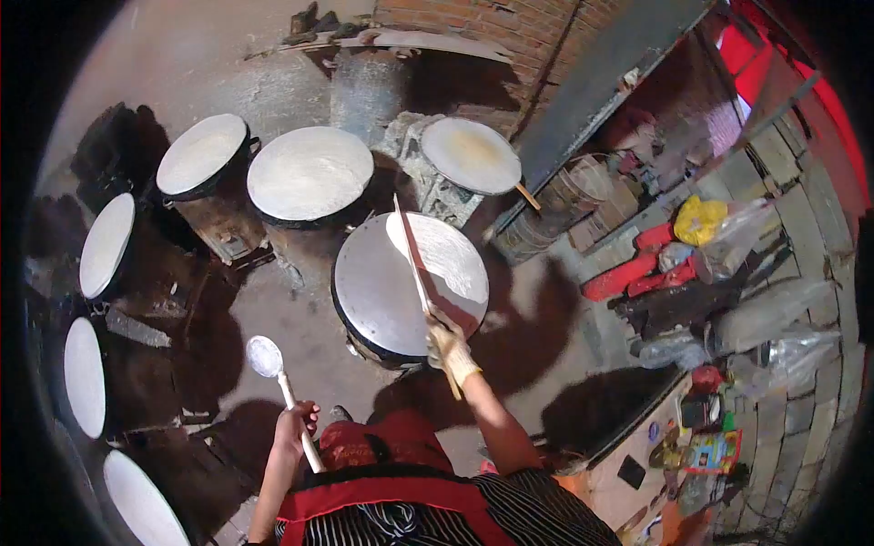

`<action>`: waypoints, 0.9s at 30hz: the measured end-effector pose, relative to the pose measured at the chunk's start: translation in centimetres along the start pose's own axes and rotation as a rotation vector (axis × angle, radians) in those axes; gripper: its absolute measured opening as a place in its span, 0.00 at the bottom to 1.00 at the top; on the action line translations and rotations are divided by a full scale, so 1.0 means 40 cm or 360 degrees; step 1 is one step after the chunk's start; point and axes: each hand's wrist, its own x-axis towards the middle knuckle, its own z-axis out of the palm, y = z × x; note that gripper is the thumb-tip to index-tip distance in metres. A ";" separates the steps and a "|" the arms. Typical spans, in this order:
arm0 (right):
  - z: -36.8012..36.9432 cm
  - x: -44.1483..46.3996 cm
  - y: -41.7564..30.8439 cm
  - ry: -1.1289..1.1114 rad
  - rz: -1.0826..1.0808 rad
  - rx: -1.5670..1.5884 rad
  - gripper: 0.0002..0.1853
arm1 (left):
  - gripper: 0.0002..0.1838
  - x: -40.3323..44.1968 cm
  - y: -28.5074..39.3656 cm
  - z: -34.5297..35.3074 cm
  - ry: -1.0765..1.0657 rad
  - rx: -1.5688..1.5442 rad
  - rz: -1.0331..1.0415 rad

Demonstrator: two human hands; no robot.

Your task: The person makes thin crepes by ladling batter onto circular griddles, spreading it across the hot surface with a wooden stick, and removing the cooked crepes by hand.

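My left hand [295, 428] is closed around the pale handle of a long ladle [265, 356]. Its bowl is coated white and hangs over the floor, left of the nearest round griddle [373, 287]. In a light work glove, my right hand [447, 346] grips a long, thin wooden stick [415, 259]. The stick slants across the griddle, its far end by the left edge of a patch of white batter [448, 253]. That batter covers the upper right of the plate; bare grey metal shows elsewhere. Whether the stick touches the batter, I cannot tell.
Several more round griddles with white tops curve around the left and back, including one behind [309, 173]. A browned griddle [471, 155] stands back right beside a small wooden handle [528, 197]. Bags, red bundles [628, 273] and a cluttered table [628, 455] lie right.
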 end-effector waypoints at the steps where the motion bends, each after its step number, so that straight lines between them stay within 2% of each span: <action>1: -0.038 -0.026 -0.006 0.0007 0.0037 0.0075 0.13 | 0.04 -0.009 -0.013 0.019 -0.0011 -0.0052 -0.0015; 3: -0.107 -0.020 0.024 0.0220 -0.0010 0.0267 0.10 | 0.04 -0.022 -0.034 0.050 -0.0029 -0.0154 -0.0039; 5: -0.182 0.034 0.018 0.0248 0.0330 0.0736 0.10 | 0.04 -0.027 -0.066 0.076 0.0093 -0.0181 -0.0018; 7: -0.172 0.078 0.014 0.0189 0.0054 0.0404 0.10 | 0.04 -0.019 -0.104 0.089 0.0192 -0.0255 -0.0013; 9: -0.147 0.087 0.003 -0.0030 -0.0243 -0.0093 0.14 | 0.05 -0.016 -0.136 0.103 0.0243 -0.0270 0.0019; 10: -0.173 0.230 0.107 -0.0198 -0.0706 -0.0130 0.18 | 0.05 -0.022 -0.152 0.119 0.0285 -0.0278 0.0033; 13: -0.173 0.148 0.008 -0.0416 -0.0192 -0.0281 0.23 | 0.05 0.009 -0.205 0.128 0.0305 -0.0382 0.0012; 14: -0.202 0.123 -0.001 -0.0537 -0.0047 -0.0164 0.23 | 0.05 0.006 -0.217 0.145 0.0331 -0.0432 0.0024; 15: -0.235 0.100 -0.023 -0.0561 0.0134 -0.0352 0.22 | 0.05 0.001 -0.228 0.159 0.0358 -0.0482 0.0037; 17: -0.308 0.029 -0.122 -0.0711 0.0319 -0.0294 0.20 | 0.07 0.003 -0.261 0.156 0.0252 -0.0417 0.0094; 19: -0.405 0.106 -0.083 -0.0618 0.0200 -0.0352 0.18 | 0.08 -0.018 -0.277 0.189 0.0406 -0.0366 0.0163; 20: -0.413 0.156 -0.075 -0.0558 0.0204 -0.0242 0.11 | 0.08 -0.068 -0.259 0.247 0.0491 -0.0226 0.0204; 21: -0.423 0.208 -0.066 -0.0499 0.0204 -0.0132 0.12 | 0.10 -0.070 -0.272 0.247 0.0498 -0.0169 0.0201; 22: -0.431 0.258 -0.058 -0.0440 0.0199 -0.0022 0.20 | 0.10 -0.066 -0.289 0.248 0.0516 -0.0222 0.0205; 23: -0.417 0.285 -0.061 -0.0455 0.0193 -0.0007 0.20 | 0.11 -0.051 -0.307 0.244 0.0532 -0.0274 0.0206; 24: -0.398 0.282 -0.073 -0.0582 0.0223 -0.0115 0.20 | 0.13 -0.021 -0.343 0.202 0.0438 -0.0343 0.0176; 26: -0.393 0.229 -0.105 -0.0868 0.0321 -0.0419 0.20 | 0.13 -0.053 -0.346 0.237 0.0421 -0.0422 0.0149; 27: -0.401 0.188 -0.134 -0.0916 0.0419 -0.0409 0.14 | 0.13 -0.066 -0.342 0.248 0.0407 -0.0452 0.0134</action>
